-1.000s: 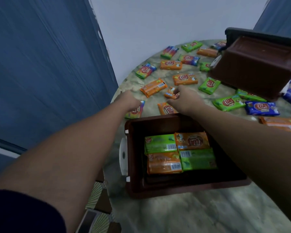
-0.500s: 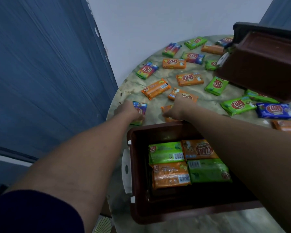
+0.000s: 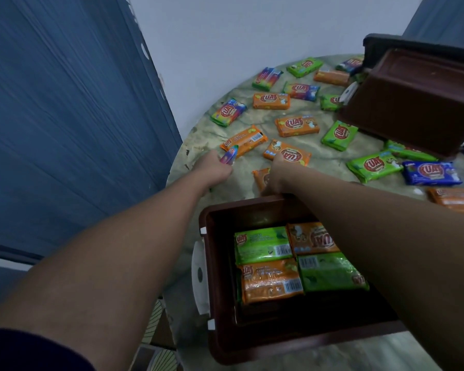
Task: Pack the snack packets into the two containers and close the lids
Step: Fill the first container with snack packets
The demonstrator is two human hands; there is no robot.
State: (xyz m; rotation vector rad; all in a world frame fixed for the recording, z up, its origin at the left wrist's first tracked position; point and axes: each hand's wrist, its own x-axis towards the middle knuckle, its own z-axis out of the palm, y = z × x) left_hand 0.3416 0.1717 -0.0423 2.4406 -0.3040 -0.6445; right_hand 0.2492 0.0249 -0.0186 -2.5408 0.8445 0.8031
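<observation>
One view only: a wide-angle camera worn on the head. It looks forward and steeply down over both forearms onto the round table (image 3: 252,344). The open brown container (image 3: 252,352) lies close below the lens, at lower centre. The wall (image 3: 252,36) fills the top of the view, and straight edges bow near the borders.

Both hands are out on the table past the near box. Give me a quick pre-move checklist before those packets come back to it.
1. Left hand grips the multicolour packet, lifted on edge: ok.
2. Right hand has an orange packet: cannot tell, fingers hidden.
3. Near container open: ok.
4. Room inside: ok, four packets fill the back, dark space at the front.
5. Far container upright for loading: not ok, it is tilted.
6. Table cleared of packets: not ok, many remain.
</observation>
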